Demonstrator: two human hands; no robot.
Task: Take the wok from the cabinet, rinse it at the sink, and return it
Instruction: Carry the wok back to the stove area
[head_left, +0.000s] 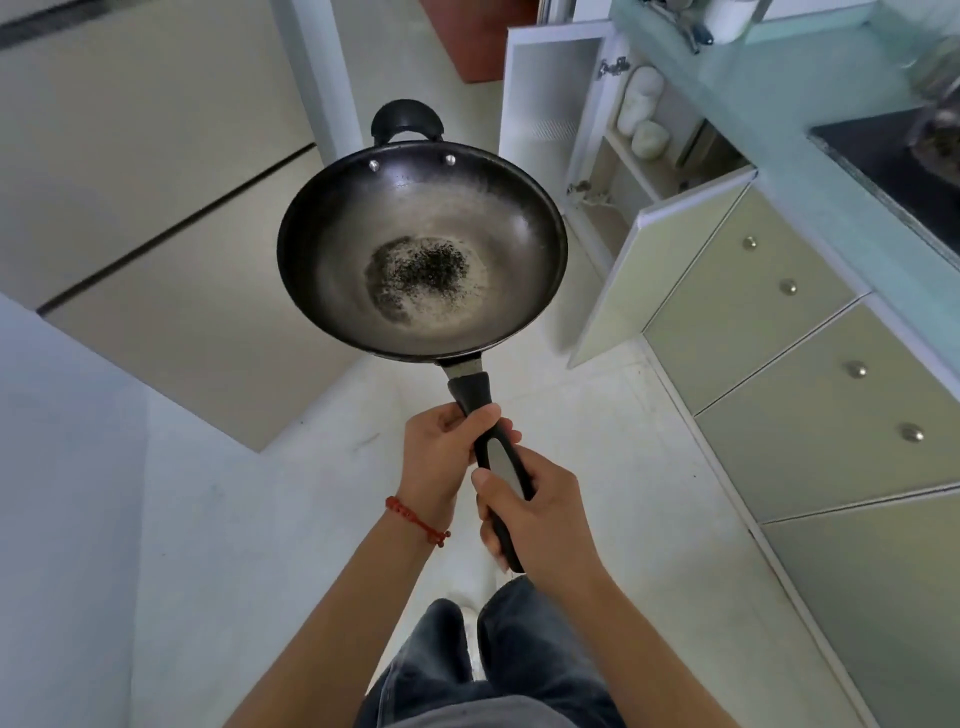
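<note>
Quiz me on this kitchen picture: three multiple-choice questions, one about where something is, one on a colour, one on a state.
1. Where is the wok?
A. on the stove
B. held over the floor
C. inside the cabinet

2. What colour is the wrist bracelet?
A. red
B. blue
C. green

3. The cabinet door is
A. shut
B. missing
C. open

Answers:
1 B, the left hand and right hand grip its handle above the floor.
2 A, it is a red cord.
3 C, it stands swung out, shelves showing.
</note>
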